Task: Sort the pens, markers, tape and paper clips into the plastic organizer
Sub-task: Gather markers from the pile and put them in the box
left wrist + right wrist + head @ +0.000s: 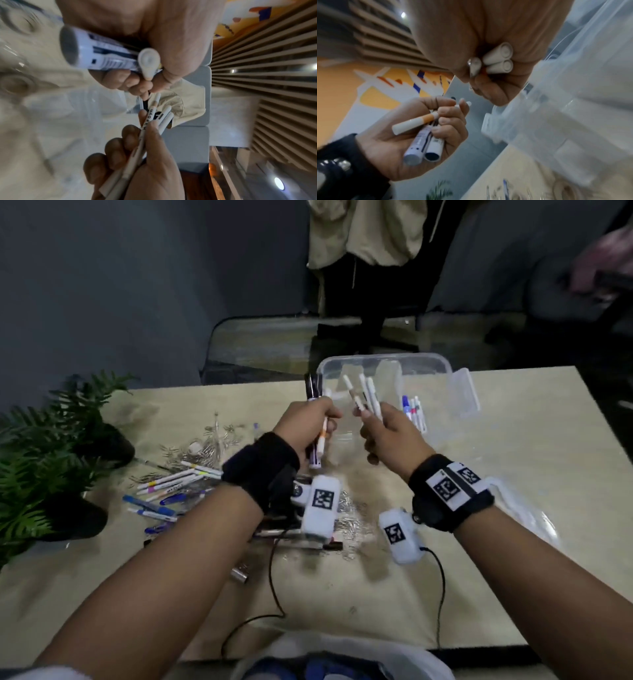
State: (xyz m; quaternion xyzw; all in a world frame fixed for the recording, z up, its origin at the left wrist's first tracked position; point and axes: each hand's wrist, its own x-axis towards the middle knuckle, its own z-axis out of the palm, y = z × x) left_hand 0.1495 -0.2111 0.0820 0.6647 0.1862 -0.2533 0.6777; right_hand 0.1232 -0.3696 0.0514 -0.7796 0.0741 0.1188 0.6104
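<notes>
Holding both fists just before the clear plastic organizer, left hand clamped on thick markers, right hand clamped on thin white markers, likely pre-sorting.

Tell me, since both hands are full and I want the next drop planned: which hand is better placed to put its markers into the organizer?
Probably the right hand: its slim white markers already sit over the clear organizer. The left hand grips its markers nearer the organizer's left edge.
</notes>
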